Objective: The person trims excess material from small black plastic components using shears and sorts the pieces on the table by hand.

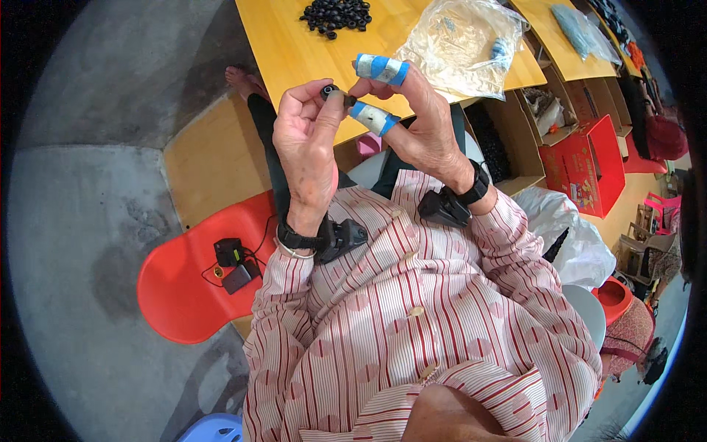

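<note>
My left hand (pixel 308 147) is raised over the near edge of the table, thumb and fingers closed on a small black ring-shaped part (pixel 328 90) with a pale round centre. Close beside it, my right hand (pixel 427 132) pinches a small dark piece (pixel 350 101) whose kind is too small to tell. Blue and white tape wraps the right thumb and index finger. The two hands' fingertips almost meet. Beyond them on the table lies a pile of small black ring-shaped parts (pixel 335 16).
A clear plastic bag (pixel 449 55) lies on the yellow table (pixel 294 55), right of the pile. Cardboard boxes and a red box (pixel 585 168) stand at the right. On the left, a red chair (pixel 184 276) holds a small black device (pixel 230 252) and cables. A white plastic bag (pixel 567 236) sits at my right.
</note>
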A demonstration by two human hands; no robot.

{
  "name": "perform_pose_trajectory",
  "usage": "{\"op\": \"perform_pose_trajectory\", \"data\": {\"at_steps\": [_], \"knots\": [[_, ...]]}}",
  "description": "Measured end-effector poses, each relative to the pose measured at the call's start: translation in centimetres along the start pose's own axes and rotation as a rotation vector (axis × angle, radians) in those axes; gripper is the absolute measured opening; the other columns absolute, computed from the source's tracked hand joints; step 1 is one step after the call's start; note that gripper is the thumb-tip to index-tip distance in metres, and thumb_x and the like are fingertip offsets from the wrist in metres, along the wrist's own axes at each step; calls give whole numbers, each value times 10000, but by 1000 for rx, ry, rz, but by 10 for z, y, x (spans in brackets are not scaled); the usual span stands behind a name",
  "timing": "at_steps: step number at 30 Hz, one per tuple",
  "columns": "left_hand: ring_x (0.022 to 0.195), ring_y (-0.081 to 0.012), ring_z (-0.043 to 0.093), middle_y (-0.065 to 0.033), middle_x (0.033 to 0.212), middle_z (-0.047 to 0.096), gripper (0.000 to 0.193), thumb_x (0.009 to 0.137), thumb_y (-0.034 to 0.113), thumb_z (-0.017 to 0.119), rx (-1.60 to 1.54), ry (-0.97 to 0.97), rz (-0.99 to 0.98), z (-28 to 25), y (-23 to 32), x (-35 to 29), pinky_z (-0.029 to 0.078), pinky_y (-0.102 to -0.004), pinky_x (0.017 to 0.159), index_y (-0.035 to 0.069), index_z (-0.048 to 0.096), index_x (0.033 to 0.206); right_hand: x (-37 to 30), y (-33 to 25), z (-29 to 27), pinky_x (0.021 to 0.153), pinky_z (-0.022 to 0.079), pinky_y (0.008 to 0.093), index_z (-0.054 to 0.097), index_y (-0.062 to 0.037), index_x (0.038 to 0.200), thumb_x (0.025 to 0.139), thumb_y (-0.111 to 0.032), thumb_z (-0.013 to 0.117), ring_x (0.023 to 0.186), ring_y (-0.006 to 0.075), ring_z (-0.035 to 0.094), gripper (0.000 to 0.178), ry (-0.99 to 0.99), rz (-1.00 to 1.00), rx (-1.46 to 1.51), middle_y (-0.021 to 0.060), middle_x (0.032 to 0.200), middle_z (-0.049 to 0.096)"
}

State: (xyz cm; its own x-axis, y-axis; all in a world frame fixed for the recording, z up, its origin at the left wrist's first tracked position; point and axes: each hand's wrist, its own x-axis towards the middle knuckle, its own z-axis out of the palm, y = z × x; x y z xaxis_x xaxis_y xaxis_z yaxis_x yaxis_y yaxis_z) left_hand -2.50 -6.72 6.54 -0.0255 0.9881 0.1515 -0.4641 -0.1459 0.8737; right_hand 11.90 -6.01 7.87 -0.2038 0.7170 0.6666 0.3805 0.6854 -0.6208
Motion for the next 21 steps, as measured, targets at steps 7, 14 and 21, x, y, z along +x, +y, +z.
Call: {"op": "perform_pose_trajectory", "data": {"at_steps": [7, 14, 21], "knots": [[854, -108, 554, -72, 957, 585, 216, 900, 19, 557, -5, -15, 14, 3, -3, -1, 457, -242, 788, -21, 509, 1106, -8, 8, 8, 745, 486, 278, 550, -50, 1183, 747, -22, 691, 798, 166, 588, 458, 116, 90, 154, 53, 907, 643], [857, -94, 570, -75, 932, 601, 202, 856, -10, 604, 90, -77, -32, -1, 0, -3, 468, -212, 777, -45, 562, 1051, -3, 13, -14, 774, 493, 273, 555, -42, 1173, 781, -56, 695, 829, 138, 615, 417, 48, 157, 287, 51, 901, 658], [875, -116, 569, -67, 956, 595, 227, 856, -25, 585, 236, -179, -116, 1, 6, -7, 461, -226, 818, -50, 570, 1081, 10, 8, -36, 839, 486, 280, 530, -19, 1219, 827, -70, 670, 908, 132, 600, 419, -196, 208, 273, 60, 981, 637]]}}
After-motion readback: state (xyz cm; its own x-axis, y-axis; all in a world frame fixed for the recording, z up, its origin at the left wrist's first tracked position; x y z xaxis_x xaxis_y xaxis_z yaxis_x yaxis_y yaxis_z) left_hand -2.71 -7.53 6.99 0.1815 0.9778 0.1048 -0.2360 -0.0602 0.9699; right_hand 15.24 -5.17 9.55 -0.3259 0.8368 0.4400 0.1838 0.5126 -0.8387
